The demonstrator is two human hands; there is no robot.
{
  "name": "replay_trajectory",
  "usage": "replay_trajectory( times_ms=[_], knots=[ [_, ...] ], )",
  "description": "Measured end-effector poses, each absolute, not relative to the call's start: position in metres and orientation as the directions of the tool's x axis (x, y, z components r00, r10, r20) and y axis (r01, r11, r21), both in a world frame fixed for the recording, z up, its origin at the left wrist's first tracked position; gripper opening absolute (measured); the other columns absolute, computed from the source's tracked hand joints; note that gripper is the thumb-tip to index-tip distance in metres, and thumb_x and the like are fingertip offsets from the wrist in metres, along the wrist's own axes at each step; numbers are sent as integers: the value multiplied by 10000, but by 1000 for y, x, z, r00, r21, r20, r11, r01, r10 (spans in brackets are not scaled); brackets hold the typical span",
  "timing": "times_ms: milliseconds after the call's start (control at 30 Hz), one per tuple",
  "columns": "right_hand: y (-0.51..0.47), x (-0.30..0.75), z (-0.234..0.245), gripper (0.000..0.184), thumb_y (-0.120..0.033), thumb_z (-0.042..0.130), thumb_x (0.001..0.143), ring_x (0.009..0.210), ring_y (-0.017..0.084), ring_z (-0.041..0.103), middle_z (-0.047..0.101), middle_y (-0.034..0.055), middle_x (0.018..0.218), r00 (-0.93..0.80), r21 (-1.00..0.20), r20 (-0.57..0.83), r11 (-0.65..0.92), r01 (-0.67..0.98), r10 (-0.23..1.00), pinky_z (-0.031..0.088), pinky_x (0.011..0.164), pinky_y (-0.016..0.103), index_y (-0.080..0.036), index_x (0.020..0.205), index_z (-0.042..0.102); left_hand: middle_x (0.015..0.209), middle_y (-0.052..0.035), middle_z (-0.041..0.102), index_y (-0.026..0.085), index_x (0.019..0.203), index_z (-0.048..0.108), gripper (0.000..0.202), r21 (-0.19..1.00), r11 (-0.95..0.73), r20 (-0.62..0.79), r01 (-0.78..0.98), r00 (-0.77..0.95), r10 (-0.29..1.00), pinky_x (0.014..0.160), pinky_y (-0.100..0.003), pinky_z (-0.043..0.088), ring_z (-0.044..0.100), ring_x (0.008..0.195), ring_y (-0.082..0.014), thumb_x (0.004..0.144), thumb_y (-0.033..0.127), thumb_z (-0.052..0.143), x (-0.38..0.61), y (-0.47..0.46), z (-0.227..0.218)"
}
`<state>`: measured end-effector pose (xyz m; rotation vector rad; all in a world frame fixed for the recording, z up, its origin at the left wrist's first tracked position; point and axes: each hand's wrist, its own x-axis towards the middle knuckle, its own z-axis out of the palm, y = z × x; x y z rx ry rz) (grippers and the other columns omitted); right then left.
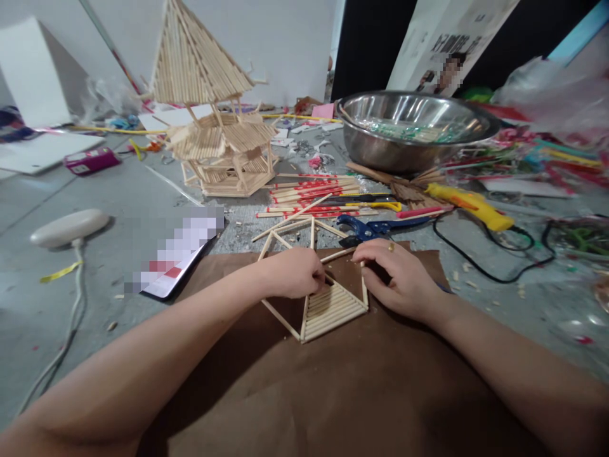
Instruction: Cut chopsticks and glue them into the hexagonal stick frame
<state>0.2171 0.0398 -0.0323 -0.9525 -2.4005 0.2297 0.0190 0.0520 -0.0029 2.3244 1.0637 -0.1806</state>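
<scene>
A frame of pale wooden sticks [281,319] lies on brown paper [266,393], one triangular section filled with parallel sticks [335,312]. Over the upper end of that section is my left hand [295,271], its fingers curled into a pinch; what they hold, if anything, is hidden. My right hand [402,276] is at the frame's right corner, thumb and fingertips closed around its edge stick. Just beyond the frame, blue-handled cutters [380,226] lie near several loose sticks with red printed ends [309,190].
Behind stands a tiered stick pavilion [223,143] with a pointed roof. At the back right is a steel basin [409,143]; a yellow corded tool [471,206] lies before it. Leftward are a phone [183,254], a white corded device [71,227] and a purple box [92,160].
</scene>
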Motion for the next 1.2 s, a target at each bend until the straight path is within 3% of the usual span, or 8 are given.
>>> replay_trajectory(
  times_ms=[167, 367, 767, 1033, 1200],
  knots=[
    [41, 217, -32, 167, -42, 393, 644, 653, 145, 464, 525, 16, 641, -647, -323, 403, 762, 562, 648, 368, 636, 300, -201, 647, 446, 575, -28, 584, 142, 706, 655, 240, 451, -519, -349, 726, 679, 646, 483, -203, 321, 447, 502, -95, 688, 258, 446, 19, 52, -4],
    [41, 218, -33, 142, -70, 390, 670, 655, 147, 446, 523, 19, 635, -693, -308, 372, 786, 536, 618, 337, 646, 314, -193, 624, 442, 605, -29, 600, 147, 720, 652, 230, 454, -522, -347, 722, 683, 643, 505, -207, 326, 454, 519, -95, 684, 247, 448, 19, 53, -4],
    [36, 211, -28, 68, -166, 448, 731, 628, 131, 443, 530, 16, 620, -708, -273, 381, 804, 528, 594, 326, 642, 301, -177, 710, 512, 560, -10, 568, 143, 685, 633, 211, 456, -543, -316, 705, 699, 641, 468, -195, 301, 441, 484, -78, 694, 284, 476, 19, 53, -4],
    [36, 212, -28, 90, -165, 447, 736, 671, 135, 448, 542, 25, 659, -723, -286, 389, 821, 494, 570, 332, 665, 308, -166, 752, 536, 468, 22, 497, 135, 712, 586, 306, 601, -302, -489, 740, 639, 593, 395, -179, 325, 434, 345, -59, 754, 350, 373, 11, 53, -1],
    [36, 212, -27, 163, -196, 449, 743, 785, 155, 459, 556, 50, 786, -749, -281, 374, 836, 471, 547, 334, 729, 331, -177, 841, 578, 503, 24, 513, 149, 757, 591, 304, 568, -347, -474, 746, 641, 603, 416, -184, 316, 446, 410, -70, 734, 392, 410, 4, 57, 7]
  ],
)
